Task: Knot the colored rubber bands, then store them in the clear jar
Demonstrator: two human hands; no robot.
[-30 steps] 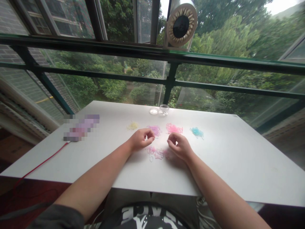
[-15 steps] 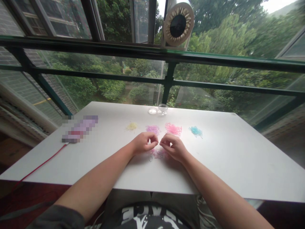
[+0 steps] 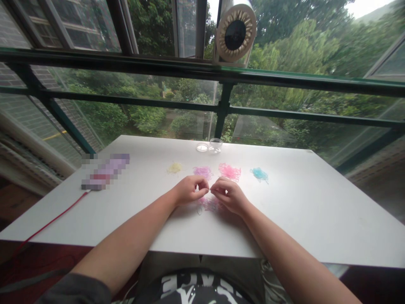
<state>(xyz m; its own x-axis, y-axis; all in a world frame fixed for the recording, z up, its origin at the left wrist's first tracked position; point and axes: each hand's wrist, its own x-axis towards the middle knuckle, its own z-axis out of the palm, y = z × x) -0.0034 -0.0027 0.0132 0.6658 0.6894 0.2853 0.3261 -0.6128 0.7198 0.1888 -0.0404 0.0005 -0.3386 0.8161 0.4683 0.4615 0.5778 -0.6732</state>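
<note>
My left hand (image 3: 192,189) and my right hand (image 3: 230,194) meet fingertip to fingertip above the table, each in a pinch. Whatever lies between the fingertips is too small to make out. Just below them is a mixed pile of thin pink and purple bands (image 3: 209,205), partly covered by the hands. Beyond the hands lie sorted heaps of small elastic bands: a yellow heap (image 3: 174,168), a purple heap (image 3: 203,171), a pink heap (image 3: 230,171) and a blue heap (image 3: 260,174).
A clear round container (image 3: 215,146) and its lid (image 3: 202,147) stand at the back of the white table (image 3: 310,211). On the left lies a blurred purple object (image 3: 106,171) with a red cable (image 3: 57,217). A green railing (image 3: 284,79) runs behind the table.
My hands were apart over the mixed pile; they have come together until their fingertips meet. The heaps stay where they were, and the view has shifted slightly.
</note>
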